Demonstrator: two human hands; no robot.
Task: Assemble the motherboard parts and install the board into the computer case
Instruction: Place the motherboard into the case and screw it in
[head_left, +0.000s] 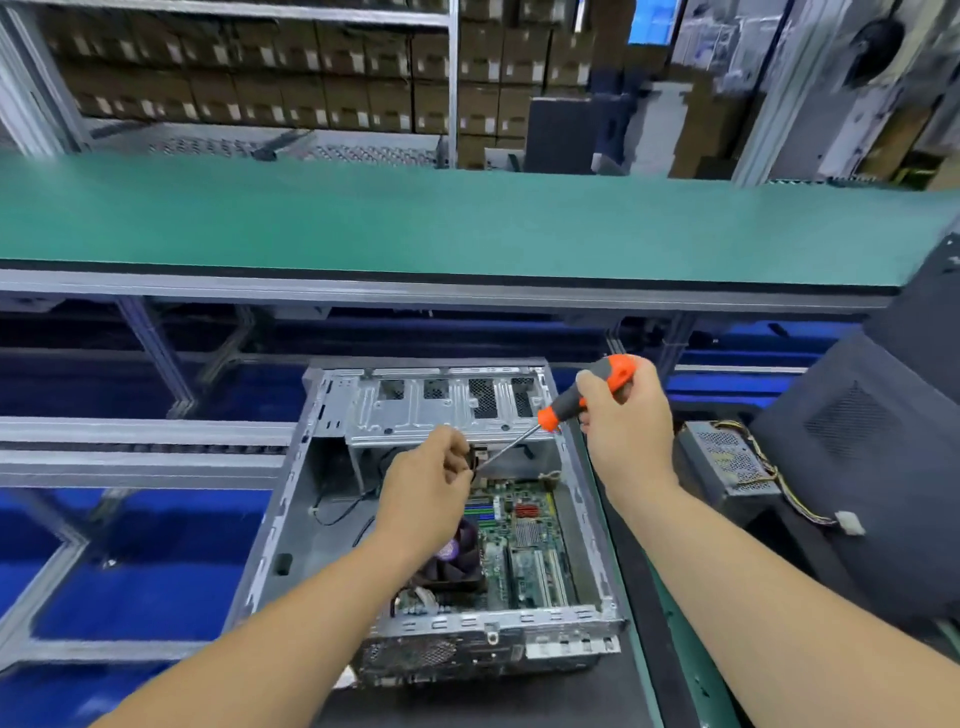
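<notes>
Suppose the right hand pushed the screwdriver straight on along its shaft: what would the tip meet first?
Probably the left hand, whose fingers pinch something small and dark at the screwdriver tip; the right hand aims it there. Depth is unclear.

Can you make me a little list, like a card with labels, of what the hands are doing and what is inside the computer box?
right hand: grips the orange and grey screwdriver by its handle
screwdriver tip: points down toward the far end of the motherboard
left hand: fingers curled at the screwdriver tip, holding something small and dark; too small to tell what
computer case: open on top, lying flat
motherboard: green, lying in the case
fan: dark, on the board under the left wrist
beside the case: metal power supply with wires
</notes>
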